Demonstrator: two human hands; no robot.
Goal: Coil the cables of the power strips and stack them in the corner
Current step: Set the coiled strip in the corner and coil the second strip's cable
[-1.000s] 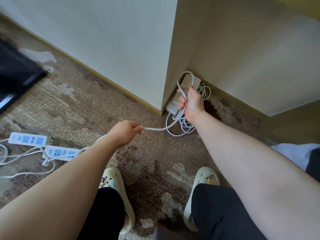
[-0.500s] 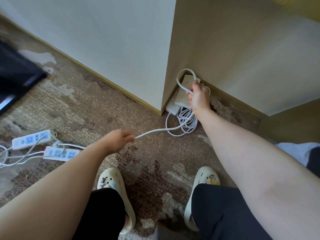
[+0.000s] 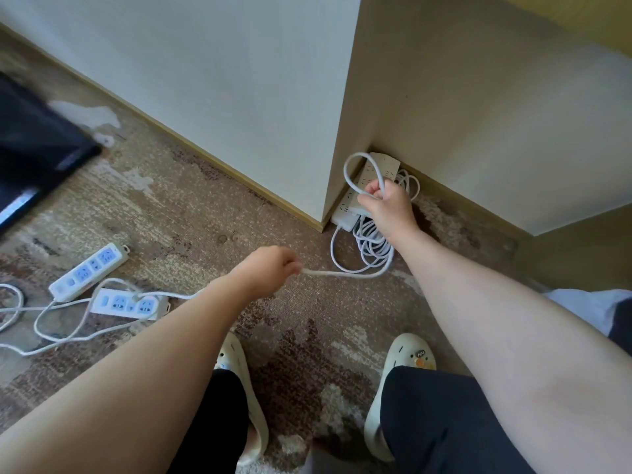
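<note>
Worn, mottled brown carpet (image 3: 191,213) runs up to a pale wall (image 3: 212,80) that juts out and forms a recessed corner on the right. White power strips (image 3: 371,184) lie in that corner against the skirting, one upon another as far as can be told, with loose loops of white cord spilling onto the floor just in front of them.

The right hand (image 3: 384,203) hovers over this pile, clenched around a cable (image 3: 349,273); one loop of it stands up above the fist, and gathered coils hang below the palm. From those coils the cable runs out low across the carpet to the left hand (image 3: 270,268), whose fingertips pinch it, drawing the line fairly straight between the two hands. Behind the left wrist it carries on to the left, towards two blue-faced power strips (image 3: 130,304) lying near each other among slack, tangled cords — which of the two it belongs to cannot be told.

Judging by this, the step in hand is coiling: the right hand collects loops while the left feeds in length. Next the left hand would need to bring another length across for the right to catch as a fresh loop, keeping the loops even. As the slack runs out the strip at the far end should drag closer, and its cord may snag on its neighbour's — worth freeing first.
</note>
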